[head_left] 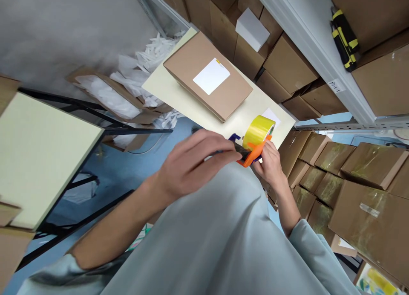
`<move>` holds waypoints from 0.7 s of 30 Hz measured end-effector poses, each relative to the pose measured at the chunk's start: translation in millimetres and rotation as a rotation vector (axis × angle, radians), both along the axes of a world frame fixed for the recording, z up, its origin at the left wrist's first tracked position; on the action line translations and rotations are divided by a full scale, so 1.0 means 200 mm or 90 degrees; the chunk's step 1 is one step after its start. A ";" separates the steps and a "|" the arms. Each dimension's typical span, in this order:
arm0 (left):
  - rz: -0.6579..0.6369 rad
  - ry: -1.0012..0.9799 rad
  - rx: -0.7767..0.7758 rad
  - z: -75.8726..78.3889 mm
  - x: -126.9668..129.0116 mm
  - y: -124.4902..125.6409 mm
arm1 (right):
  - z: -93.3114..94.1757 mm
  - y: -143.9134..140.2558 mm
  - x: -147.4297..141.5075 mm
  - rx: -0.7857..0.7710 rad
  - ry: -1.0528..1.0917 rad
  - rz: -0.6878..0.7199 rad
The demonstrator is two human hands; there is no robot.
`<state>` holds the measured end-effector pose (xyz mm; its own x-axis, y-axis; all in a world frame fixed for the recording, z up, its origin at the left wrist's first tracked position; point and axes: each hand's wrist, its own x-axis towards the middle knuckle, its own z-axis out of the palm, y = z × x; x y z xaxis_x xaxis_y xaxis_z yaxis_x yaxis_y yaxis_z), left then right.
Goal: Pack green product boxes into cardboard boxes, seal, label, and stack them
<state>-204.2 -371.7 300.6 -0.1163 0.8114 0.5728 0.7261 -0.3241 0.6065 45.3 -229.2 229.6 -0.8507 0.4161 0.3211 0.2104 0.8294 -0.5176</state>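
Both hands meet on a tape dispenser (pixel 252 152) at the near edge of the counter (pixel 166 88). Left hand (pixel 191 165) has its fingers curled over the dispenser's dark front part, and right hand (pixel 270 160) grips the orange frame from the other side. Its yellow tape roll (pixel 258 132) sits on top. Behind it on the counter lies a flat cardboard box (pixel 207 75) with a white label (pixel 211 76).

you won't find much to read here: the white label (pixel 211 76) on the cardboard box (pixel 207 75) is blank, and the small tag (pixel 336 85) on the shelf rail (pixel 306 43) is too blurred.
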 end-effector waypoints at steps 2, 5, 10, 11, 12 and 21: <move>0.006 0.056 0.026 0.01 -0.01 -0.02 | 0.01 0.00 -0.01 0.002 -0.007 0.004; 0.029 0.101 0.056 0.00 -0.03 -0.02 | 0.01 0.01 -0.01 0.000 -0.014 0.018; 0.079 -0.015 0.005 -0.20 -0.01 0.00 | -0.08 0.03 0.00 0.005 -0.019 0.031; 0.090 -0.057 -0.017 -0.28 0.00 0.00 | -0.12 0.03 0.00 -0.005 -0.038 0.032; 0.111 -0.105 -0.048 -0.38 0.03 -0.01 | -0.16 0.03 0.00 -0.021 -0.067 0.035; 0.296 -0.376 -0.268 -1.26 0.24 -0.09 | -0.54 0.01 0.08 -0.124 -0.617 0.066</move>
